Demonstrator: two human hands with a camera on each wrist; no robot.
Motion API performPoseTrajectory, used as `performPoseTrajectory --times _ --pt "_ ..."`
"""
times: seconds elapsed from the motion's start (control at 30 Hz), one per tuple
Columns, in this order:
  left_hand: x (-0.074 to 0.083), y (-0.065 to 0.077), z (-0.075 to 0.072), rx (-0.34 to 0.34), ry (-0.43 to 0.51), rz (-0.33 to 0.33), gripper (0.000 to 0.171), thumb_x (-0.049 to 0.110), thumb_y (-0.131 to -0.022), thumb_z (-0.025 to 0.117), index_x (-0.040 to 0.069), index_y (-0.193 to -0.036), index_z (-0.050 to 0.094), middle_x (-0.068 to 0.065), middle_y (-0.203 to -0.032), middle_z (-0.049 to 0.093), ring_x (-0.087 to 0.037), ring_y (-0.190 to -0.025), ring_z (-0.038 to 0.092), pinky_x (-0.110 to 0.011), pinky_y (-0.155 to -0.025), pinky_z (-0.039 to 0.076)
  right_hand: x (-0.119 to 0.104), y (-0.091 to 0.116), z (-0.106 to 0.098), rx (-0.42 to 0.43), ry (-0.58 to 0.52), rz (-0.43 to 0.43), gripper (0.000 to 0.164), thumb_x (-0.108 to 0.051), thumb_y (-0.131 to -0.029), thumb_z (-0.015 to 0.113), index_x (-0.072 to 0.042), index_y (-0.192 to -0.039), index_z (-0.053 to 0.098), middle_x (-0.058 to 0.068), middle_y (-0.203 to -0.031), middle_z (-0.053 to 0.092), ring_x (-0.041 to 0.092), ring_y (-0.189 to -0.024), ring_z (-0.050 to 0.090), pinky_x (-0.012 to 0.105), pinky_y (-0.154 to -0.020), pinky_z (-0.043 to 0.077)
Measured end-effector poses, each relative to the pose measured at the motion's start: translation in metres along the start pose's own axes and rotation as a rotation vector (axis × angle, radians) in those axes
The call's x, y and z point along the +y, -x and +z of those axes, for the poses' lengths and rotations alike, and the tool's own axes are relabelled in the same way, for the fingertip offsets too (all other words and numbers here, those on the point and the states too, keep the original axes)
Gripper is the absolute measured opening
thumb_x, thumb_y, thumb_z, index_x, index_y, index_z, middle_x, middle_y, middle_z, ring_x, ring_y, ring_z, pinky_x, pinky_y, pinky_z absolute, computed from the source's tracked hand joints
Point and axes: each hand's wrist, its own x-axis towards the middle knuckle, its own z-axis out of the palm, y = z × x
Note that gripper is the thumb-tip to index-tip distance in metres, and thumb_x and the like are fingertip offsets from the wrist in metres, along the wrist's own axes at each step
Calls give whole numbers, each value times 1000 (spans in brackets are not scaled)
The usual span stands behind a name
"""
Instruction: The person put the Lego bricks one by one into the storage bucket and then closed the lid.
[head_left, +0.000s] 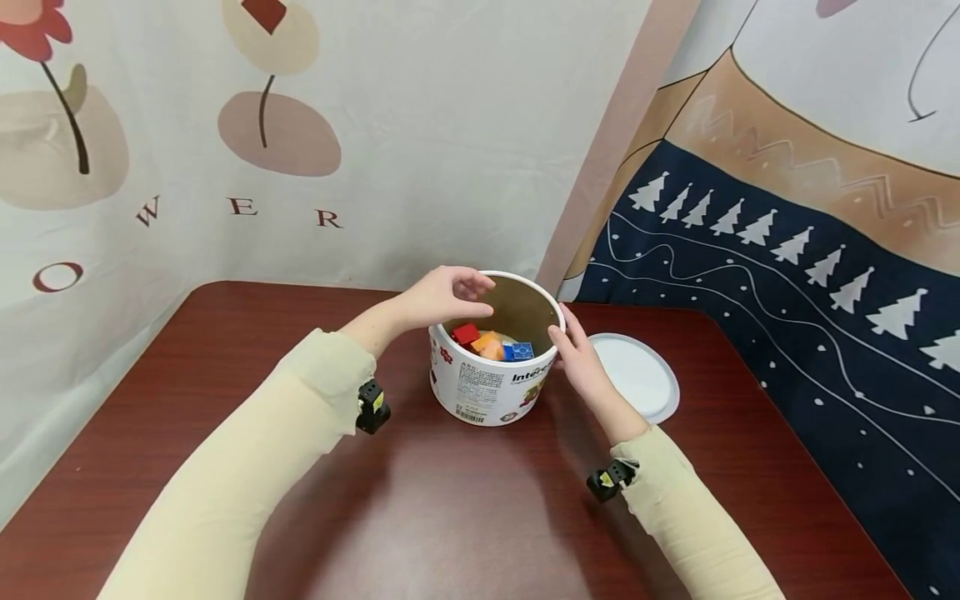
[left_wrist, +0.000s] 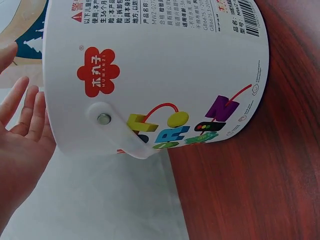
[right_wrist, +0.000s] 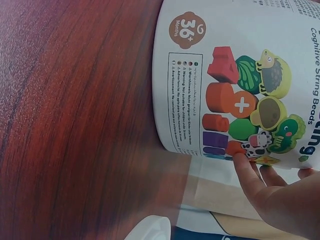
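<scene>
A white round bucket (head_left: 480, 392) with printed pictures of toys stands upright on the table, its top uncovered. Toy blocks lie inside, among them a red block (head_left: 466, 334), an orange block (head_left: 489, 343) and a blue block (head_left: 519, 351). Over the bucket's left rim hovers my left hand (head_left: 446, 298), palm turned inward, its fingers loosely bent and holding nothing. My right hand (head_left: 583, 358) rests against the bucket's outer right side near the rim, fingers spread. In the right wrist view, fingertips of the right hand (right_wrist: 280, 200) touch the printed wall.
A white round lid (head_left: 637, 379) lies on the dark red wooden table (head_left: 465, 508) to the right of the bucket, partly behind my right forearm. Printed cloth hangs behind the table (head_left: 450, 150) and along its right side (head_left: 780, 292).
</scene>
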Motion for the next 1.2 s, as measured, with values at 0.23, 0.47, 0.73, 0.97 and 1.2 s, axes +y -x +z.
performPoseTrajectory --times 0.23,0.47,0.73,0.97,1.2 --pt "3 4 -2 34 26 29 40 20 -85 68 8 -122 58 -14 -118 59 -26 -109 55 -39 -98 46 -3 0 -5 -54 19 19 58 -34 -101 36 -19 -151 11 22 -147 29 42 -126 43 54 -101 40" --pt "18 4 7 36 71 44 40 22 -86 67 8 -122 57 -13 -118 60 -24 -109 56 -39 -98 45 -4 4 -32 -12 83 31 60 -38 -101 28 -6 -150 13 26 -149 26 43 -130 36 53 -101 40" --pt "53 -7 49 -2 232 60 41 24 -91 60 9 -128 52 -10 -119 61 -22 -102 62 -33 -90 51 2 16 -83 71 106 77 66 -46 -100 25 -3 -148 16 28 -148 26 43 -133 32 54 -105 35" --pt "85 -22 109 -35 219 30 44 26 -93 56 8 -133 50 -10 -123 61 -21 -107 60 -27 -92 49 18 24 -123 125 129 164 74 -55 -97 24 -5 -150 8 28 -151 20 44 -138 24 54 -109 30" --pt "90 -35 170 -12 188 -95 50 30 -93 55 5 -135 47 -11 -132 55 -21 -121 52 -30 -100 43 40 31 -144 170 129 261 81 -60 -95 24 -4 -150 4 28 -152 17 44 -139 21 53 -111 26"
